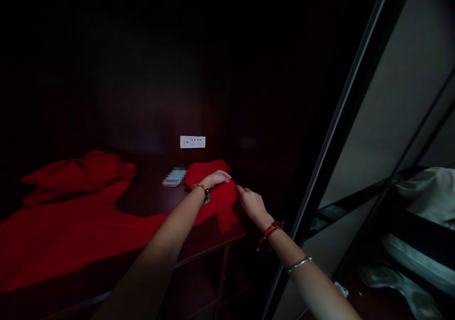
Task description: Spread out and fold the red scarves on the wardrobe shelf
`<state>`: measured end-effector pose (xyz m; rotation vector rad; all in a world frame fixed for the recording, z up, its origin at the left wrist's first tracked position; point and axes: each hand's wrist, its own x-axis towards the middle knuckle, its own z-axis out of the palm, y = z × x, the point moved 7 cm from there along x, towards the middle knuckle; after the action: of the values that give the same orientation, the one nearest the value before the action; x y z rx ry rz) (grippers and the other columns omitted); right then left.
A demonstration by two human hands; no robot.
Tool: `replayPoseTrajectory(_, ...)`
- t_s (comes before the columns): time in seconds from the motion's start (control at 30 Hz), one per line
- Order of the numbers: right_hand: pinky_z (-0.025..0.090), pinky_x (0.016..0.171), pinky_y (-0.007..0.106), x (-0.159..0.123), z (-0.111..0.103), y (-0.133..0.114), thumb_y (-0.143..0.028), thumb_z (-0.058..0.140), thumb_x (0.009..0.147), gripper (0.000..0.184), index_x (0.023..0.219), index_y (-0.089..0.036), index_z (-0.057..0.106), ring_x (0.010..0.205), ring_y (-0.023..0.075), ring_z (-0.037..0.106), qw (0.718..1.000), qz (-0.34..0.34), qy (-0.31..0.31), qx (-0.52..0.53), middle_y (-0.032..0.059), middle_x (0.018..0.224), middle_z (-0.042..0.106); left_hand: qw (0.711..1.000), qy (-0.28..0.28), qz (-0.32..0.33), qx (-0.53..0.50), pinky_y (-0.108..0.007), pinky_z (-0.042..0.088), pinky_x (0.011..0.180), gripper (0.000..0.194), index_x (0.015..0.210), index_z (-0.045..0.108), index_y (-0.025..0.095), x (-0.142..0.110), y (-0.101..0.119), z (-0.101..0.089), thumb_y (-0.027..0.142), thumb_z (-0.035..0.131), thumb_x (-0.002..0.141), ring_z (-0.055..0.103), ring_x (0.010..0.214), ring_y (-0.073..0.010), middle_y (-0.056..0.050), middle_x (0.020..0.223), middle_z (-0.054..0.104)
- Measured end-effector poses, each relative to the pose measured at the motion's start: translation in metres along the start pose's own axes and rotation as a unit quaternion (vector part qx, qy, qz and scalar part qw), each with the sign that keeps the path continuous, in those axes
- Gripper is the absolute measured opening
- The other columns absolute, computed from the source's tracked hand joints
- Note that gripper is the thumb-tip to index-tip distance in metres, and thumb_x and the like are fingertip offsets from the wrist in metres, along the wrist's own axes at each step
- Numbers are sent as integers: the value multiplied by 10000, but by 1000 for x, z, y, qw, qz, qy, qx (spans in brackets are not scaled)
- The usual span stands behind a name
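A long red fringed scarf (pixel 138 225) lies along a dark wooden shelf, its right end bunched and the fringe hanging toward the front edge. My left hand (pixel 216 178) rests over that bunched end, palm down with fingers stretched out. At the cloth's right edge is my right hand (pixel 253 203), its fingers curled in and the tips meeting the scarf. What lies under those curled fingers is hidden. More red cloth (pixel 80 175) is heaped at the left on the shelf.
A pale blurred flat item (pixel 174 177) lies on the shelf beside the scarf. A white socket plate (pixel 192 142) is on the back wall. Shelf compartments (pixel 199 282) open below. On the right stands a sliding door frame (pixel 337 116), with reflections in its panel.
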<state>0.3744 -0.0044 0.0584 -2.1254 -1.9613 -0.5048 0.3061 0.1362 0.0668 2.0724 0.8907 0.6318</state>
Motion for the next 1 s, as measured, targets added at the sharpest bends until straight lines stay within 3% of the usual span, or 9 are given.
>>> replayPoseTrajectory(0.13, 427, 649, 237, 1, 29, 10, -121, 313, 848, 367, 1196, -218, 380, 811, 171, 599, 999, -2, -39, -27, 96, 953, 591, 998, -4, 13, 53, -212, 444, 660, 245, 860, 635, 116, 16, -15, 21, 71, 531, 642, 581, 730, -134, -35, 810, 659)
replayPoseTrajectory(0.27, 426, 666, 243, 2, 45, 12, -110, 301, 848, 335, 1149, -205, 412, 838, 169, 597, 998, -3, -52, -23, 99, 962, 601, 993, -3, 31, 111, -217, 448, 666, 259, 881, 627, 119, 25, -28, 36, 68, 522, 650, 584, 733, -138, -33, 814, 655)
replayPoseTrajectory(0.5, 431, 658, 255, 2, 55, 14, -89, 304, 843, 316, 1113, -184, 438, 834, 179, 598, 995, 8, -93, -36, 103, 920, 609, 974, 20, 111, 195, -304, 336, 920, 332, 1088, 529, 146, 0, -22, 46, 173, 499, 758, 448, 1062, -187, -95, 1137, 507)
replayPoseTrajectory(0.6, 435, 654, 253, -1, 46, 12, -88, 298, 843, 322, 1117, -168, 449, 853, 180, 577, 994, 14, -96, -43, 127, 967, 578, 943, 43, 163, 286, -377, 301, 941, 364, 1168, 455, 194, -25, -13, 32, 267, 445, 811, 380, 1126, -214, -90, 1213, 422)
replayPoseTrajectory(0.73, 427, 734, 315, -4, 13, -10, -60, 316, 811, 365, 1127, -147, 478, 967, 229, 494, 999, -11, -9, -41, 159, 1070, 515, 913, 40, 166, 371, -422, 307, 911, 391, 1201, 419, 203, -72, -19, -5, 347, 386, 839, 383, 1110, -247, -106, 1217, 402)
replayPoseTrajectory(0.87, 363, 876, 332, -5, -9, -71, -93, 370, 799, 385, 1167, -143, 473, 1053, 219, 434, 988, -138, 46, 56, 140, 1172, 467, 908, 13, 153, 390, -342, 304, 914, 370, 1174, 447, 208, -136, -39, -47, 356, 381, 841, 407, 1080, -205, -81, 1184, 440)
replayPoseTrajectory(1.0, 310, 952, 294, -9, 6, -137, -213, 357, 849, 353, 1169, -143, 489, 1113, 167, 405, 941, -289, 23, 177, 103, 1201, 474, 896, -42, 114, 427, -287, 324, 888, 354, 1137, 482, 195, -204, -62, -82, 365, 384, 842, 450, 1031, -175, -72, 1141, 488)
